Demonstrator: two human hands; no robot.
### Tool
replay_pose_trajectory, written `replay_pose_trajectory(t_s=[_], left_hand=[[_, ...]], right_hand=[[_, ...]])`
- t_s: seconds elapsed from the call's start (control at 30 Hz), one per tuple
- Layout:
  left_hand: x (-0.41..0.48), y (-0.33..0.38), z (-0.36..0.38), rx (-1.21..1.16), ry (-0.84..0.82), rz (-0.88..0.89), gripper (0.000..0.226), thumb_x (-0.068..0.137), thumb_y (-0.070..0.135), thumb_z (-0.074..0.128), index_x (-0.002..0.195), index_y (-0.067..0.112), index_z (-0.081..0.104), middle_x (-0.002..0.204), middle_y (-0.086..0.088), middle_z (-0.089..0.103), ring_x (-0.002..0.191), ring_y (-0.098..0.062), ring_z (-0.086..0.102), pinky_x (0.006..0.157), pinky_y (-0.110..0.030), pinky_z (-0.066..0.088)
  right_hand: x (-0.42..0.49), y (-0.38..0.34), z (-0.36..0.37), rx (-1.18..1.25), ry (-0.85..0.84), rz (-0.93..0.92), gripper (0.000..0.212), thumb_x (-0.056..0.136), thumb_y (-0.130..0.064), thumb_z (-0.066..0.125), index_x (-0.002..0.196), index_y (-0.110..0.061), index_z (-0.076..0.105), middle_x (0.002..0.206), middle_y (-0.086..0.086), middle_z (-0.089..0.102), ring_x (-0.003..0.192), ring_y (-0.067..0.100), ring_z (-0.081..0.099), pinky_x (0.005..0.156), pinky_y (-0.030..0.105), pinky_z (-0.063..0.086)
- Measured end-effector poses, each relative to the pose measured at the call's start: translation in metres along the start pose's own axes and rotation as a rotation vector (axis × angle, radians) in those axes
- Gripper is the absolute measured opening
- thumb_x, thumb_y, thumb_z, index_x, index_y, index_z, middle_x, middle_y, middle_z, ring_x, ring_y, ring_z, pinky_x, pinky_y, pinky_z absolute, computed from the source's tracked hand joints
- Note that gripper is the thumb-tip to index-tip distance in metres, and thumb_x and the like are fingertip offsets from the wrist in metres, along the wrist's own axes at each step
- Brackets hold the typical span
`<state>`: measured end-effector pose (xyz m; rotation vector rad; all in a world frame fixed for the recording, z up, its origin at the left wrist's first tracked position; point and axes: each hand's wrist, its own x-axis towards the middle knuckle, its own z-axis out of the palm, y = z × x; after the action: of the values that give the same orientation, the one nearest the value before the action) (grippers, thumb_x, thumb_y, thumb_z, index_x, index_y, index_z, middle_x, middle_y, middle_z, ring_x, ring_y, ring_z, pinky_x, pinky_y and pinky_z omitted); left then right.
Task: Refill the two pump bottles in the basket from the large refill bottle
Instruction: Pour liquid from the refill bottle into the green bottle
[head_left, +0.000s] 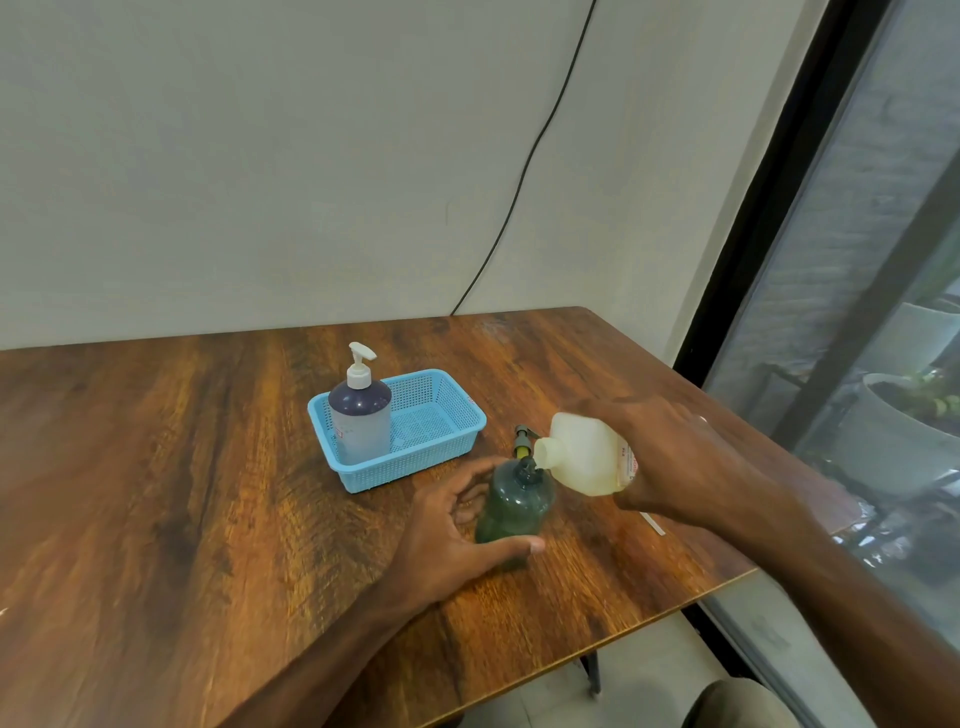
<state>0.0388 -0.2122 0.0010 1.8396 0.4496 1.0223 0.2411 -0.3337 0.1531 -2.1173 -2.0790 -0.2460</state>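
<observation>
Head view: right hand (670, 457) tips cream plastic refill bottle (582, 454) onto green translucent pump bottle (511, 501), gripped by left hand (452, 540), beside blue mesh basket (457, 415)

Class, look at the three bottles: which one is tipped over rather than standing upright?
The cream refill bottle, held tilted in the right hand with its mouth over the green bottle. The green bottle and the dark pump bottle in the blue basket both stand upright.

Home room, wooden table (208, 467), glass door (883, 312)

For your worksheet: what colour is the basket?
Light blue mesh basket, clearest in the head view.
</observation>
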Motion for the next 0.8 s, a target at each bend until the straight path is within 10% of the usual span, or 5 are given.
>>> replay_pose_trajectory(t_s=[0.8], left_hand=[[-0.0006, 0.0021, -0.0001, 0.019, 0.0, 0.011, 0.08, 0.067, 0.047, 0.103, 0.132, 0.062, 0.06, 0.137, 0.029, 0.068, 0.127, 0.004, 0.066, 0.094, -0.012, 0.057]], right_hand=[[0.0004, -0.0031, -0.003, -0.033, -0.023, 0.011, 0.086, 0.073, -0.031, 0.088, 0.147, -0.035, 0.046, 0.138, -0.008, 0.061, 0.129, 0.014, 0.053, 0.089, 0.022, 0.038]])
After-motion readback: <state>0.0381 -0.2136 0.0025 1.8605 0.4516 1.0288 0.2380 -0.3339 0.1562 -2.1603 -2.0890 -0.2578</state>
